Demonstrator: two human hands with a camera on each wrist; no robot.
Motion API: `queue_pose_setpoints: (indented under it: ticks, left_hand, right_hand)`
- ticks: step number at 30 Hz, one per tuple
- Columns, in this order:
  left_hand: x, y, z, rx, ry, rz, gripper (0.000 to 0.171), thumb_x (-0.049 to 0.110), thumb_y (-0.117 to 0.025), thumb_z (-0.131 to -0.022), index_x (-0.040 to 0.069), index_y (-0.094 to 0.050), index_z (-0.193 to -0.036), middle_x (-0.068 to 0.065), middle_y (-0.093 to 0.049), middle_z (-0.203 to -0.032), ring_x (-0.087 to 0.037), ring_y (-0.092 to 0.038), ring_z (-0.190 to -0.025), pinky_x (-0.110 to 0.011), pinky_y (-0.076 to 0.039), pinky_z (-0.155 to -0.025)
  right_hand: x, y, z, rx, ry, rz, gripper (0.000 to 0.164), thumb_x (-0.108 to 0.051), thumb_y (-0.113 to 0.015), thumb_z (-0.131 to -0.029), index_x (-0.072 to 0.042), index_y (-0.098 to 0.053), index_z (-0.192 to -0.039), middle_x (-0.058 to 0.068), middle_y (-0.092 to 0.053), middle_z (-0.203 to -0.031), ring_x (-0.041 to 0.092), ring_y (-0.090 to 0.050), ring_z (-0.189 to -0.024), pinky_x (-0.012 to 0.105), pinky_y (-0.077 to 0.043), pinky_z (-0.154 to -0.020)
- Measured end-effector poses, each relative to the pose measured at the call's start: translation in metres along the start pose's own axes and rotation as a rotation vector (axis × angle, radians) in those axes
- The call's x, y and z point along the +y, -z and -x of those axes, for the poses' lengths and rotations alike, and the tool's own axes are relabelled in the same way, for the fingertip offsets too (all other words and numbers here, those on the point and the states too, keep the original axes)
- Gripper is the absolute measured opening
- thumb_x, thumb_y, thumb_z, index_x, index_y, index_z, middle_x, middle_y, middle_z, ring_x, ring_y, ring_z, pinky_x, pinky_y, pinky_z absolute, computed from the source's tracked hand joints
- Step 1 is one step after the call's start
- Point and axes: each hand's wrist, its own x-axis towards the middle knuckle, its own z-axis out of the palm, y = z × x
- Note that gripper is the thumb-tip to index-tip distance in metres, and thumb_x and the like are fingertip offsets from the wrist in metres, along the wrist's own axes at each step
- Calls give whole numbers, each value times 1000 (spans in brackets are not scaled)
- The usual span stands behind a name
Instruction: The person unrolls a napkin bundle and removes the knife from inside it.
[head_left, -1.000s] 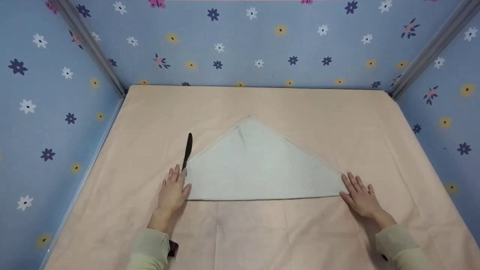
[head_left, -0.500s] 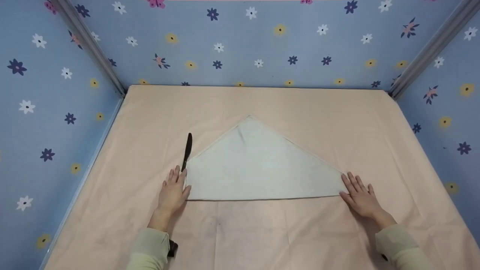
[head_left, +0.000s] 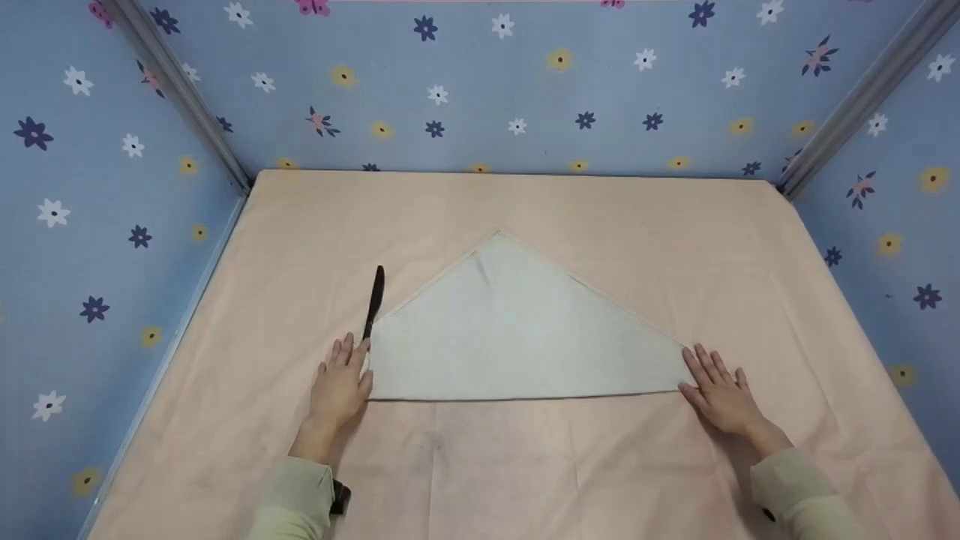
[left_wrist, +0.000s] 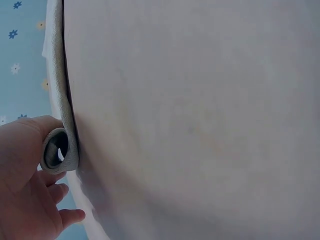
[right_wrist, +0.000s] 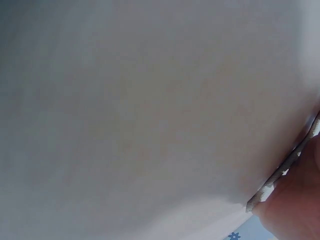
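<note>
A pale, whitish-green cloth [head_left: 525, 330] lies folded on the table, with a point at the far side and a straight near edge. My left hand [head_left: 339, 386] rests at its left end, fingers stretched forward and thumb beside the cloth. In the left wrist view, the cloth's end [left_wrist: 72, 155] curls into a small loop beside the thumb. A slim black knife-shaped utensil [head_left: 377, 292] stands out beyond the left fingertips; its lower end is hidden. My right hand [head_left: 721, 394] lies over the cloth's right corner with straight fingers. The right wrist view shows the cloth's edge [right_wrist: 280, 172] beside that hand.
A peach tablecloth [head_left: 510, 472] with faint creases covers the table. Blue flowered panels [head_left: 480, 82] enclose the back and both sides, with grey posts [head_left: 184, 90] at the back corners. Something dark [head_left: 340, 497] sits at the left sleeve's cuff.
My left hand has shifted slightly left and toward me, and the cloth's left end has moved a little outward with it. My right hand stays in place.
</note>
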Motion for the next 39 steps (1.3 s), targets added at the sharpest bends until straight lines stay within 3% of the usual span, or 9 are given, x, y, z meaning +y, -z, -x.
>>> queue_pose_setpoints:
  ticks: [21, 39]
  left_hand:
    - [-10, 7, 2, -1, 47, 6, 48, 18, -43, -90, -1, -34, -134, -24, -21, -141, -40, -14, -129, -59, -18, -97]
    - [-14, 12, 4, 16, 48, 37, 46, 18, -46, -90, -2, -38, -131, -24, -22, -140, -41, -14, -129, -60, -18, -96]
  right_hand:
    - [0, -1, -1, 4, -5, 5, 62, -39, -35, -94, -4, -14, -142, 20, -5, -146, 40, -3, -130, 63, 5, -96]
    - [2, -1, -1, 1, -8, -7, 62, -40, -34, -95, -6, -13, -142, 19, -4, -146, 39, -2, -131, 63, 5, -95]
